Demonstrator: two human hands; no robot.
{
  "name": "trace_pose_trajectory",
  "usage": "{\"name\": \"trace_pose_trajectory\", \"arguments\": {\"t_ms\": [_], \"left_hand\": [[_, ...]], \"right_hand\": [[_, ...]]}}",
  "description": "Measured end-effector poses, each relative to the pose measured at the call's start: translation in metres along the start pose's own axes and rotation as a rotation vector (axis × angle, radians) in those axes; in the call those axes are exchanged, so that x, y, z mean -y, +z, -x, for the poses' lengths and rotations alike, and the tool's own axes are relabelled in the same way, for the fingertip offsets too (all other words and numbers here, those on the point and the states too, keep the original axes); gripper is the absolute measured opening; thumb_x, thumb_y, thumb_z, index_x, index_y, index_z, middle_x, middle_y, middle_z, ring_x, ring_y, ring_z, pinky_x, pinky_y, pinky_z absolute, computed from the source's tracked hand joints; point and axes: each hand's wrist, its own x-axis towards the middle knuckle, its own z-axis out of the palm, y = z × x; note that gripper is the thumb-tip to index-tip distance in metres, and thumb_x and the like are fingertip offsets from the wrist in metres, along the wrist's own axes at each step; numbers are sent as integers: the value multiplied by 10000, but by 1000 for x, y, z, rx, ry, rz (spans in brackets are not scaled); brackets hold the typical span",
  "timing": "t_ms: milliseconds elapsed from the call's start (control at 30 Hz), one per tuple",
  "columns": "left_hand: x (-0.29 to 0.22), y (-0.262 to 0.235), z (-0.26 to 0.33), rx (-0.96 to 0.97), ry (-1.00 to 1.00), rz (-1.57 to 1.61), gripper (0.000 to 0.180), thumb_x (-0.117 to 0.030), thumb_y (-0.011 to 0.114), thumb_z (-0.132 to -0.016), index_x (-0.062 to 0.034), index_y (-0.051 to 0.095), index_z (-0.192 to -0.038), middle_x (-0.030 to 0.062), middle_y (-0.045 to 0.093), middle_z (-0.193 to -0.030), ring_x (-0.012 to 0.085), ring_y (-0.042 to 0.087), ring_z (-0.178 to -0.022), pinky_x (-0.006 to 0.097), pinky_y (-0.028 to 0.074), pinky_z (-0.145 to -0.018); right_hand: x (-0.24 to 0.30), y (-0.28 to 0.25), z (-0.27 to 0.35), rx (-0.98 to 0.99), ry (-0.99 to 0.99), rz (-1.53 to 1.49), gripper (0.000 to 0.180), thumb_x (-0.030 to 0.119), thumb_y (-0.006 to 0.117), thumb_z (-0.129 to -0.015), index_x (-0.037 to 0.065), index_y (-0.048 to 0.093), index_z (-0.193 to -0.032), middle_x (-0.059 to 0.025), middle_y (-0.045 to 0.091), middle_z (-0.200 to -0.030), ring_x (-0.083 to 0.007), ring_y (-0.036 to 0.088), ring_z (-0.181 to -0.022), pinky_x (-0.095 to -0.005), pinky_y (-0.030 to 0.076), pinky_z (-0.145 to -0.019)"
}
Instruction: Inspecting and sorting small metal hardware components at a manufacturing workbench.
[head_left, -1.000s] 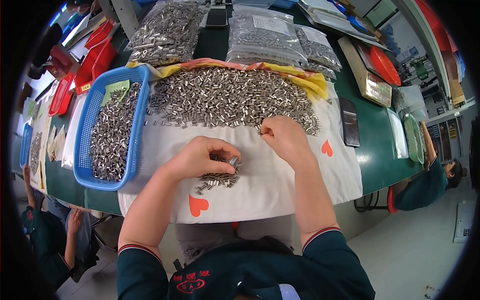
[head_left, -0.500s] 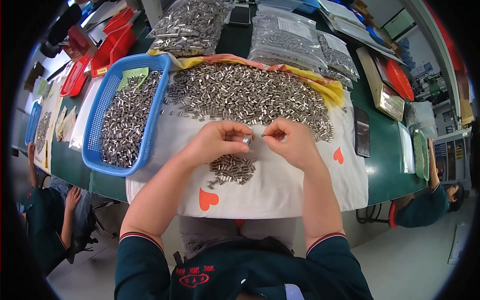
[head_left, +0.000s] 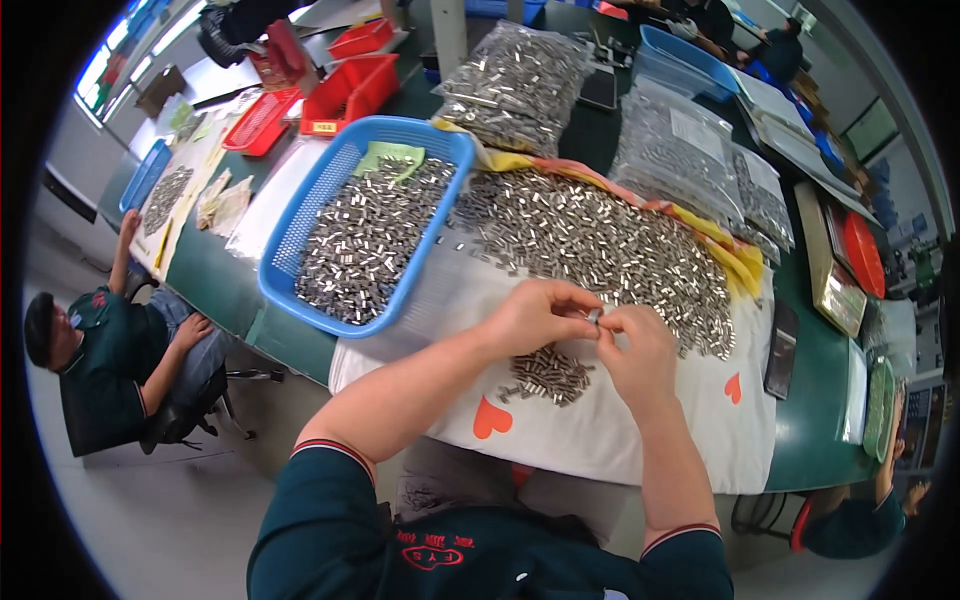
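My left hand [head_left: 540, 318] pinches a short, round, silvery metal piece [head_left: 595, 315] between thumb and fingers. My right hand [head_left: 638, 350] is closed too, its thumb and forefinger brought up against that piece; the small metal part in its fingertips is mostly hidden. Below the hands, a small pile of short metal cylinders [head_left: 552, 378] lies on a white cloth [head_left: 640, 450] printed with orange hearts. Just beyond them spreads a much larger heap of similar cylinders [head_left: 600, 235], bordered at the far side by a yellow and pink cloth [head_left: 590, 178].
To the left stands a blue basket [head_left: 275, 255] of metal cylinders with a green paper inside. Filled plastic bags [head_left: 515, 90] sit at the back. A dark phone [head_left: 783, 350] lies right on the green table [head_left: 815, 440]. A person [head_left: 125, 345] sits at left; another [head_left: 860, 520] at right.
My hands, apart before, have come together at the round metal piece. The view has turned left, so the table and basket appear shifted right.
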Motion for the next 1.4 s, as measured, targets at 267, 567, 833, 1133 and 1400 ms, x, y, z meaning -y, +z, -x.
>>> {"name": "trace_pose_trajectory", "arguments": {"t_ms": [267,567,833,1133,1400], "left_hand": [[-9,-7,3,20,-22,-44,315,-33,696,-710,-2,593,-1006,20,614,-883,60,549,-787,200,457,-715],[-22,-10,8,237,-115,-150,323,-72,717,-695,-10,606,-992,21,617,-867,73,563,-816,214,469,-748],[-20,-1,15,290,-51,-318,325,-105,718,-695,-35,616,-996,18,629,-897,79,570,-796,213,465,-758],[-31,-7,18,406,-98,-412,339,-143,736,-663,-43,624,-968,18,617,-800,72,550,-739,215,458,-693],[-12,-10,6,299,-113,-139,305,-70,708,-699,-23,608,-984,9,615,-830,54,553,-767,205,457,-698]], "right_hand": [[0,1,-2,6,58,-145,94,16,633,-656,44,587,-734,-66,597,-744,-217,571,-679,-304,454,-620],[-6,-22,-10,351,342,-398,109,31,654,-664,18,605,-760,-39,597,-729,-112,553,-644,-236,441,-585],[-27,-32,-10,254,353,-60,103,62,638,-672,40,608,-768,-67,577,-746,-198,549,-662,-294,442,-624],[-40,-10,-9,241,190,211,50,97,602,-702,66,607,-741,-92,564,-745,-269,541,-772,-362,434,-713],[-34,-19,-13,140,328,22,61,74,601,-722,44,608,-774,-64,584,-762,-213,551,-708,-320,444,-680]]}}
